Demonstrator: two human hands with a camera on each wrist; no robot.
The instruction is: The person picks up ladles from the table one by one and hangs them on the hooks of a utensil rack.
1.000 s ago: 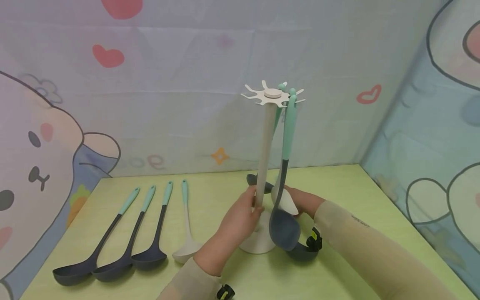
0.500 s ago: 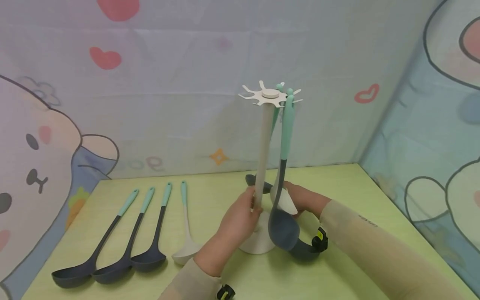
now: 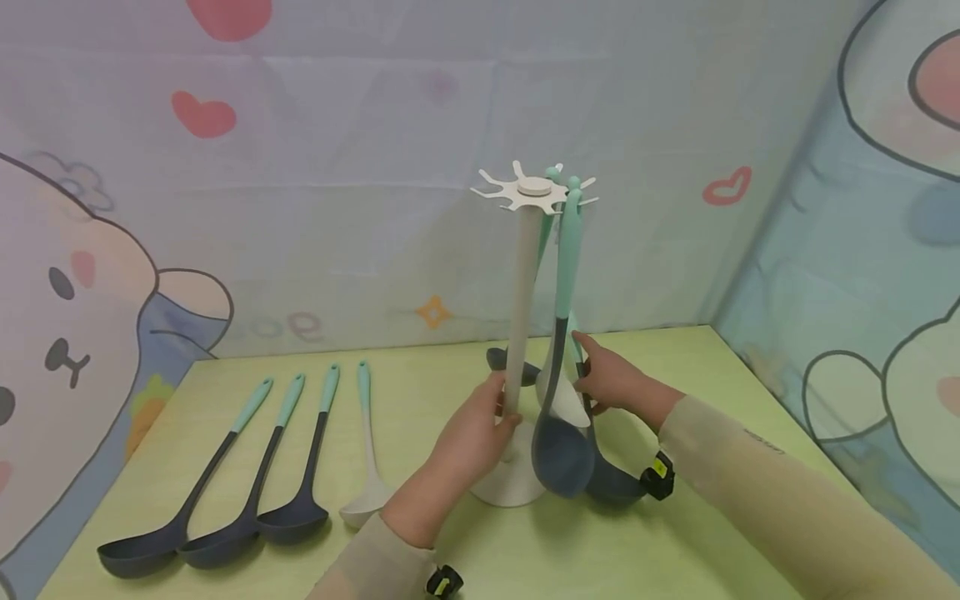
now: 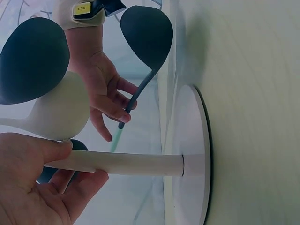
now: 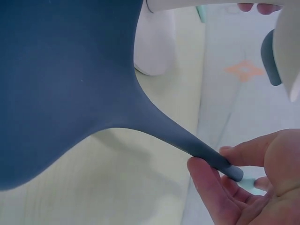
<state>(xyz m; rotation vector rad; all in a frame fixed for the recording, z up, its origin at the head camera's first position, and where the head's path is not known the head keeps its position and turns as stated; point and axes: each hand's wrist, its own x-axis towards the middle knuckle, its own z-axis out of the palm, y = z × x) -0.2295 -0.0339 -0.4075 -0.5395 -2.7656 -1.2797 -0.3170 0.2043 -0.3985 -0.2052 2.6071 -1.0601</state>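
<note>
My left hand (image 3: 474, 433) grips the lower pole of a white utensil stand (image 3: 522, 308), thumb and fingers around it. My right hand (image 3: 618, 379) pinches a dark ladle (image 3: 613, 485) by its shaft, just below the mint handle. In the right wrist view, that ladle's bowl (image 5: 84, 89) fills the left side, and the fingers (image 5: 211, 190) meet the shaft. On the stand's hooks hang a dark ladle (image 3: 562, 457) in front, a white ladle (image 3: 566, 406) behind it, and another dark-headed utensil (image 3: 498, 359) at the back, partly hidden by the pole.
Left of the stand, three dark ladles (image 3: 296, 521) and a white ladle (image 3: 367, 504) lie side by side on the pale green table (image 3: 420, 383), handles toward the back. A printed cloth (image 3: 360, 208) stands behind the table.
My right hand has moved up and slightly right from behind the hanging white ladle. The held ladle's shaft and mint handle now show beside it. My left hand keeps its hold on the pole.
</note>
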